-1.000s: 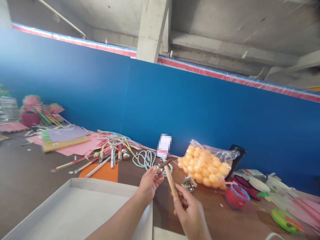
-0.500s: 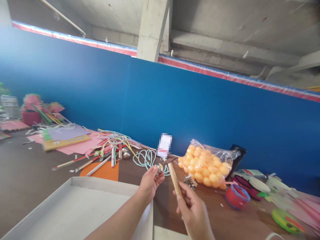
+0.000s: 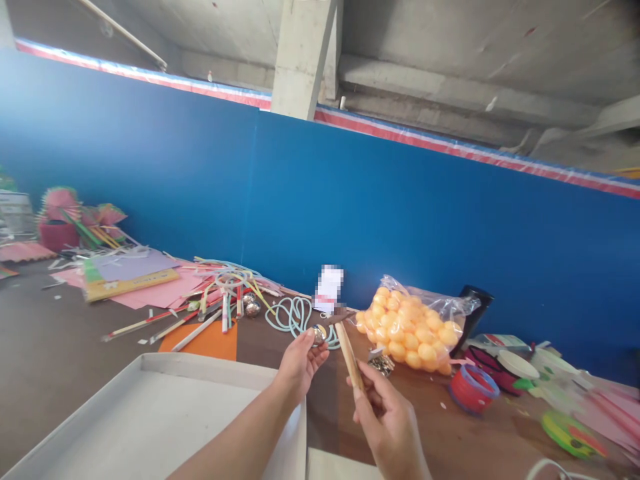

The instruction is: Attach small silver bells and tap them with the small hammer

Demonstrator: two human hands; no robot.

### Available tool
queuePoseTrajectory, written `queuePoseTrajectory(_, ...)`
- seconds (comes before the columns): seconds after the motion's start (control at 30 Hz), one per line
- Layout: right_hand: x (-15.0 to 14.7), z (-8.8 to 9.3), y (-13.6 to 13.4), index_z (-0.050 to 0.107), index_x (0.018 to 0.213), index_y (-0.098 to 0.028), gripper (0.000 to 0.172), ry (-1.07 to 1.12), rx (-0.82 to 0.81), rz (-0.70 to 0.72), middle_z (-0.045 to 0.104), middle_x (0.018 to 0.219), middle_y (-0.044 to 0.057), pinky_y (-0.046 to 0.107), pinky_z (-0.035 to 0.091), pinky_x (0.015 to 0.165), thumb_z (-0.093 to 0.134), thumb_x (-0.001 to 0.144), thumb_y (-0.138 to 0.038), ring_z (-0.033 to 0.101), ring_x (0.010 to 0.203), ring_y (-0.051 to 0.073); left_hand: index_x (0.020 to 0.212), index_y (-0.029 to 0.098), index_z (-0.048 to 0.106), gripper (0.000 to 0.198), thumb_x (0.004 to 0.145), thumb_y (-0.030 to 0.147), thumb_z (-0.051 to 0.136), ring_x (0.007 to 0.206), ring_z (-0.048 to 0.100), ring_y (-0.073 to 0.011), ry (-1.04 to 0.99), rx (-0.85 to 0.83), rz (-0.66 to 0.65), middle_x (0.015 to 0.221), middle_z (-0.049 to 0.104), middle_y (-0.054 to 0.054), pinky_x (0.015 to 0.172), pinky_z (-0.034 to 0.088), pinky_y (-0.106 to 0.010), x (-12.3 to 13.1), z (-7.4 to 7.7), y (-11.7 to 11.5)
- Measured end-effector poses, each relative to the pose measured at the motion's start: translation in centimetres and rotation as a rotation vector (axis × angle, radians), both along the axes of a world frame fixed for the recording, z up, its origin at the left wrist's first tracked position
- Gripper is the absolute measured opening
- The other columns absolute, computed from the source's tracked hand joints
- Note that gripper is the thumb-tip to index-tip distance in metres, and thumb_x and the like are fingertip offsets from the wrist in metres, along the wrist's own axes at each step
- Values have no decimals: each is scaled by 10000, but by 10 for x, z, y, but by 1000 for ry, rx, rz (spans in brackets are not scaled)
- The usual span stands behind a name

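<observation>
A shiny silver ball (image 3: 319, 335), possibly a bell, is pinched in the fingertips of my left hand (image 3: 299, 367). My right hand (image 3: 385, 413) grips a pale wooden stick (image 3: 349, 357), slanted with its upper end up and to the left, close to the ball. Between the ball and the stick's top runs a dark brown strip (image 3: 339, 320); how it joins them I cannot make out. Behind my hands lies a coil of pale blue cord (image 3: 290, 315). Two more silver balls (image 3: 252, 307) rest on the table to the left of it.
A white shallow tray (image 3: 210, 365) sits beneath my left forearm. Beyond my right hand stand a clear bag of orange balls (image 3: 410, 330), a small metal heap (image 3: 383, 365) and a red-and-blue tape-like roll (image 3: 474, 389). Papers and sticks (image 3: 150, 287) cover the left; a blue partition (image 3: 400, 200) rises behind.
Both hands keep nearly the same pose and hold on the ball and the stick. The whole view has shifted very slightly.
</observation>
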State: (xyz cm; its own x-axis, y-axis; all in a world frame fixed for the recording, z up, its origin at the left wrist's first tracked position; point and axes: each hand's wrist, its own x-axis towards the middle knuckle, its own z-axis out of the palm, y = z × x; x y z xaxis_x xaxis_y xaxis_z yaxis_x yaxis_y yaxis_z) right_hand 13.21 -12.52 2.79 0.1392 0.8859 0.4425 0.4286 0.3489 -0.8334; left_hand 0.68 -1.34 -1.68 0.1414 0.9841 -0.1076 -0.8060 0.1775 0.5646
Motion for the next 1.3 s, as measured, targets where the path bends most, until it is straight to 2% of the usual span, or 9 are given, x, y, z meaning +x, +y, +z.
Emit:
queuePoseTrajectory(0.17,1,-6,5,607,1085,-170,389,-98,13,1,697,890,96,240,555,579,553,764,-383,659,686,197,808,140,546,131,748,227,624,693,632,-140,-6,-1,-13,758,627,-57,648,518,-259,-1,2,-1)
queuePoseTrajectory(0.4,2,-2,3,577,1110,-164,391,-12,-42,-22,698,842,90,219,518,455,550,772,-358,605,473,140,835,137,558,140,760,244,610,680,620,-124,7,33,-17,760,613,-47,639,512,-247,-1,3,-3)
queuePoseTrajectory(0.53,0,-1,4,619,1058,-166,379,-51,-43,31,697,774,78,214,506,433,560,756,-387,603,481,147,839,144,539,130,765,230,603,672,620,-126,10,-2,-9,748,612,-48,649,511,-253,-1,3,-2)
queuePoseTrajectory(0.77,2,2,0,563,1115,-161,411,27,-60,6,688,877,101,221,496,434,551,771,-386,569,461,126,853,144,547,146,763,244,605,680,617,-124,19,21,-3,772,607,-42,647,510,-254,0,3,-1)
queuePoseTrajectory(1.3,4,1,0,541,1127,-168,424,14,-53,8,690,915,109,239,526,508,560,768,-394,628,575,169,899,153,565,158,764,226,604,686,615,-115,9,29,-8,803,604,-38,649,509,-243,-1,3,-2)
